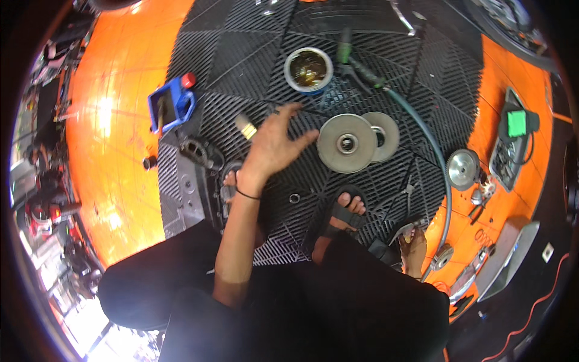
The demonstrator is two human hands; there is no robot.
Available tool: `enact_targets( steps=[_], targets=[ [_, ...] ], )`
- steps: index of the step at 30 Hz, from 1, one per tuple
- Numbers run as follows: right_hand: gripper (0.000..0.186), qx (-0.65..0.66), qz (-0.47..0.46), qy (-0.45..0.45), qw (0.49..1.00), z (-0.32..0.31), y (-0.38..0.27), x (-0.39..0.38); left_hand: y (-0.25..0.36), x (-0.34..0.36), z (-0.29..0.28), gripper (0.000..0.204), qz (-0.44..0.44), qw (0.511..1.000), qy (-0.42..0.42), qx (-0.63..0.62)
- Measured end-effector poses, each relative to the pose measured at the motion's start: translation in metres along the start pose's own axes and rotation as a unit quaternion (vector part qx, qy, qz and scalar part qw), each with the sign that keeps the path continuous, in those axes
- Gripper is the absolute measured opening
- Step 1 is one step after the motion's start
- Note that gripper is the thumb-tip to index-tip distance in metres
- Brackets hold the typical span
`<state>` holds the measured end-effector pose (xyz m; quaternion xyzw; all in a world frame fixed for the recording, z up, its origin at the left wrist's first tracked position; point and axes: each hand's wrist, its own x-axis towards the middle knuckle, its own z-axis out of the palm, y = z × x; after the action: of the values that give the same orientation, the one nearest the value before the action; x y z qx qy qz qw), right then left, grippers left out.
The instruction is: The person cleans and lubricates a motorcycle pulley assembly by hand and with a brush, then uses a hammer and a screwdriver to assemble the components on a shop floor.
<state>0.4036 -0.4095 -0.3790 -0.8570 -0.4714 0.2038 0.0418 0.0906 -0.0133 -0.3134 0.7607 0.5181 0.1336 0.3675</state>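
Fingers (283,117) of the left hand (272,145) spread wide over bare black matting (241,54), just beside the steel disc (347,143).

Two metal discs (347,143) (383,135), one toothed gear (463,169), one tin can (308,70), one blue container (171,104), one brush (246,127).

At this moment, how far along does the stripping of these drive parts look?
Already apart: two round metal discs lie loose on the black grid mat, and a toothed gear sits at its right edge. In hand: the left hand is open, reaching toward a brush beside the discs; the right hand holds a small metal tool. Left: the dark engine casing lies untouched.
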Motion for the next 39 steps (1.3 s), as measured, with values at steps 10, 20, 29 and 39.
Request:
enact_targets(
  steps=[10,20,29,39],
  targets=[
    [0.028,0.112,0.070,-0.028,0.991,-0.040,-0.005,0.018,0.047,0.028,0.062,0.064,0.019,0.994,-0.108,-0.024],
    [0.028,0.188,0.140,0.001,0.972,-0.012,-0.010,0.006,0.054,0.029,0.057,0.071,0.105,0.981,-0.150,0.060],
    [0.024,0.191,0.147,0.011,0.970,-0.009,-0.017,0.010,0.054,0.032,0.061,0.069,0.065,0.984,-0.112,0.120],
    [0.029,0.121,0.199,0.119,0.965,-0.105,0.049,0.074,0.065,0.044,0.046,0.070,0.105,0.969,-0.208,0.081]
  ],
)
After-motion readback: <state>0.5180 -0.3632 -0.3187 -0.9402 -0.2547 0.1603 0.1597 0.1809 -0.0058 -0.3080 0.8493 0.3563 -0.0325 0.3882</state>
